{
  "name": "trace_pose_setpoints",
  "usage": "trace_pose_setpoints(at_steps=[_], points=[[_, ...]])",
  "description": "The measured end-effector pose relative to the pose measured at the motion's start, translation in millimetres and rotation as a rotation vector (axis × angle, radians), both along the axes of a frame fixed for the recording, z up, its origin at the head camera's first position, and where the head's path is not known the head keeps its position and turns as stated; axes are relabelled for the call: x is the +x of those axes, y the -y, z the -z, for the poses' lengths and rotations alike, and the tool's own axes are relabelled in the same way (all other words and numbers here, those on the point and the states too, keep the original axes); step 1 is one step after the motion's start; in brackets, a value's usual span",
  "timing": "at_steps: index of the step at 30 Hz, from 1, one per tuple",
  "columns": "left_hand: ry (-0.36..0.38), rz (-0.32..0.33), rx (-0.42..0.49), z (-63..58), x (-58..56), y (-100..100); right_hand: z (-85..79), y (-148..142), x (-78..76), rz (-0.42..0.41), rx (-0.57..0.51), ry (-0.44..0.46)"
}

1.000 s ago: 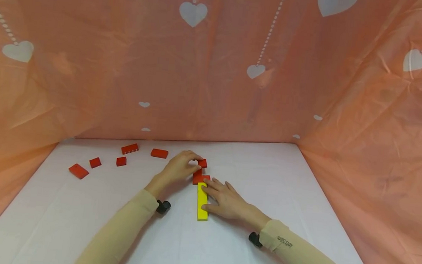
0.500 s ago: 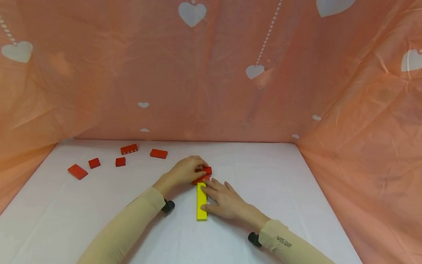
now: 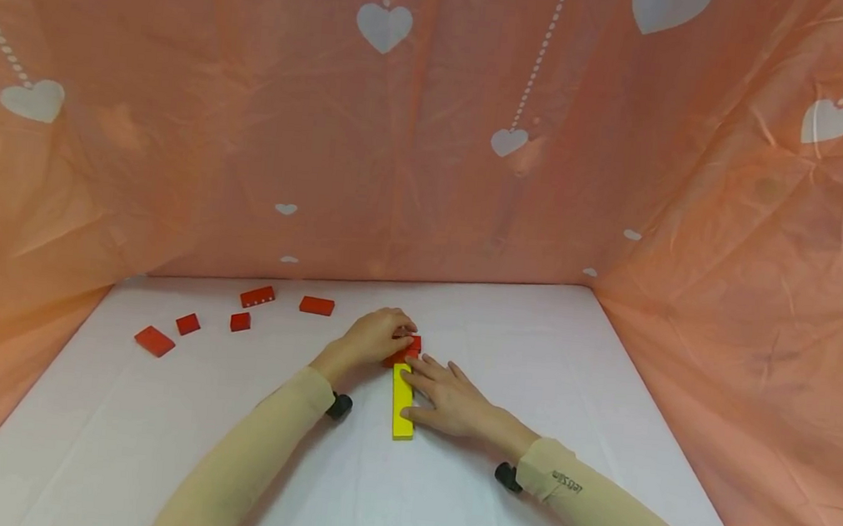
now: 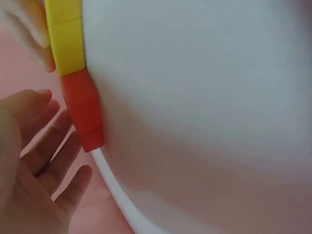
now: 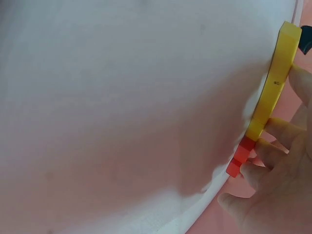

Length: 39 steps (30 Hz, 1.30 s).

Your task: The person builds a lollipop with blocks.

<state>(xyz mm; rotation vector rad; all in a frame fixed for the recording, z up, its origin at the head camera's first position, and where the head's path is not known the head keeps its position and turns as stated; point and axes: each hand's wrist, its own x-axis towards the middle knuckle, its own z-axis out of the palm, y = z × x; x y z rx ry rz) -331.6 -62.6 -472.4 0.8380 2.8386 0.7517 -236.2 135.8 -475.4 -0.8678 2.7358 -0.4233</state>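
"While the right hand [image 3: 450, 399] lies against the yellow bar [image 3: 402, 403] from three o'clock, what's its grip?"

"None. Fingers spread, mostly straight, tips on the bar's edge, not wrapped round it."

"Left hand [image 3: 372, 344]?"

"Eleven o'clock of the bar, fingers bent, right at the red blocks [image 4: 83, 100]. Thumb and fingertips part-hidden; can't tell whether it pinches one or only touches."

"Where are those blocks?"

"Twelve o'clock end of the bar, on the white cloth [image 3: 341, 490]. Nearest red looks butted against the yellow; a smaller red one sits beyond it."

"Step?"

"Lining up red pieces at the bar's far end, I'd judge. Yellow steadied, left hand adjusting."

"Next move calls for?"

"Light fingertip pressure, probably: square up the small red one, keep the bar from sliding, don't skew the joint."

"Others?"

"Five loose red pieces [image 3: 240, 322], nine to ten o'clock from the bar, well apart, neither hand on them. Done."
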Motion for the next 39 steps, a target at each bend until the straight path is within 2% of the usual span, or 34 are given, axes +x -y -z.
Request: trace_pose_setpoints(at_steps=[5, 10, 23, 39], points=[[0.057, 0.011, 0.016, -4.0, -8.9, -3, 0.4, 0, -0.9, -0.005, 0.0, -0.004], [0.118, 0.027, 0.013, -4.2, -12.0, -4, 1.5, 0, -1.1, -0.014, -0.008, -0.011], [0.108, 0.056, 0.035, -0.5, -13.2, -1, 0.6, 0, -0.9, -0.019, -0.001, -0.017], [0.107, 0.044, 0.034, -0.7, -11.8, 1, -0.5, 0, -0.4, -0.018, -0.011, -0.008]])
